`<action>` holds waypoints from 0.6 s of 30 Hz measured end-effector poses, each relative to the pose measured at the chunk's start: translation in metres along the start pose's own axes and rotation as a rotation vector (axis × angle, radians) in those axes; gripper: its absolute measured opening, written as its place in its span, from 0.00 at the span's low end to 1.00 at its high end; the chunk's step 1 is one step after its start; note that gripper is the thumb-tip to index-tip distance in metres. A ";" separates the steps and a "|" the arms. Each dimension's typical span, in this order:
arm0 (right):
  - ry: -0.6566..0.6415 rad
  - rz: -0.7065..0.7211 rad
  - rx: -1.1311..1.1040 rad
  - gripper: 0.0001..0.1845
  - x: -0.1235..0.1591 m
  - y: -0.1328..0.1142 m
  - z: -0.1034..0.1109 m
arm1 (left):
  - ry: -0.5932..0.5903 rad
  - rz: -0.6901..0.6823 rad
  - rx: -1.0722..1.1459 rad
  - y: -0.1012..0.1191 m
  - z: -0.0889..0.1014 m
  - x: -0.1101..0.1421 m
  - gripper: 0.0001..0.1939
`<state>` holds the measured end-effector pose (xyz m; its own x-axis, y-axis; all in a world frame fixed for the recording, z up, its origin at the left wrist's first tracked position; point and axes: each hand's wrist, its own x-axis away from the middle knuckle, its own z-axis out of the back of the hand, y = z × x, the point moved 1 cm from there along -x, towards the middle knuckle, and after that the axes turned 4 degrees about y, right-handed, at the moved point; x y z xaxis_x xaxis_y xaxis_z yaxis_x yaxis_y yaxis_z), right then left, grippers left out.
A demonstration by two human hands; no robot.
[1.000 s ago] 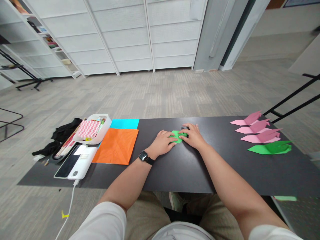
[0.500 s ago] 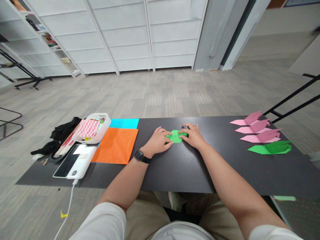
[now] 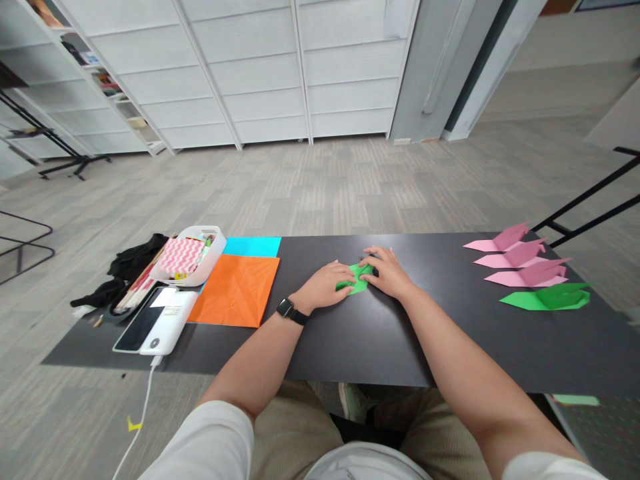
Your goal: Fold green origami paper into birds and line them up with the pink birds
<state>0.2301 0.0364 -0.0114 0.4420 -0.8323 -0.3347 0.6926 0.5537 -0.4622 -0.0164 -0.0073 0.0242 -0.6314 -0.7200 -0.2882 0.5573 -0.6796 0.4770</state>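
Observation:
A small folded piece of green origami paper [image 3: 358,279] lies tilted on the dark table in front of me, partly hidden by my fingers. My left hand [image 3: 327,285], with a black watch on the wrist, grips its left side between thumb and fingers. On its right edge, my right hand [image 3: 387,272] pinches the paper with thumb and index finger, while the other fingers extend above it. Well to the right rest several folded paper figures: pink ones [image 3: 525,274] in a row and a green one [image 3: 550,297] nearest me.
Orange paper sheets [image 3: 235,290] and a blue sheet [image 3: 254,247] lie left of my hands. Beyond them are a white plastic box [image 3: 213,257] with a pink-patterned packet, a phone [image 3: 137,327], and a white power bank [image 3: 167,323] with a cable hanging over the table edge.
The green paper has turned so that it slants, after lying level half a second ago. My left hand went slightly left, then back in over the paper; my right hand stayed nearly in place.

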 end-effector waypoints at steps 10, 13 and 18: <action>0.262 -0.097 0.028 0.08 -0.002 0.015 0.000 | 0.007 0.035 -0.160 -0.003 -0.003 0.000 0.14; 0.192 -0.047 0.033 0.08 0.000 0.009 0.000 | 0.040 0.102 -0.249 -0.003 -0.003 0.001 0.16; 0.029 0.035 0.048 0.14 0.003 -0.003 -0.001 | 0.047 0.115 -0.278 0.001 -0.006 0.003 0.19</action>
<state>0.2289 0.0327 -0.0117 0.4500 -0.8108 -0.3743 0.7039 0.5800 -0.4102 -0.0148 -0.0112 0.0183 -0.5338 -0.7957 -0.2863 0.7539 -0.6011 0.2651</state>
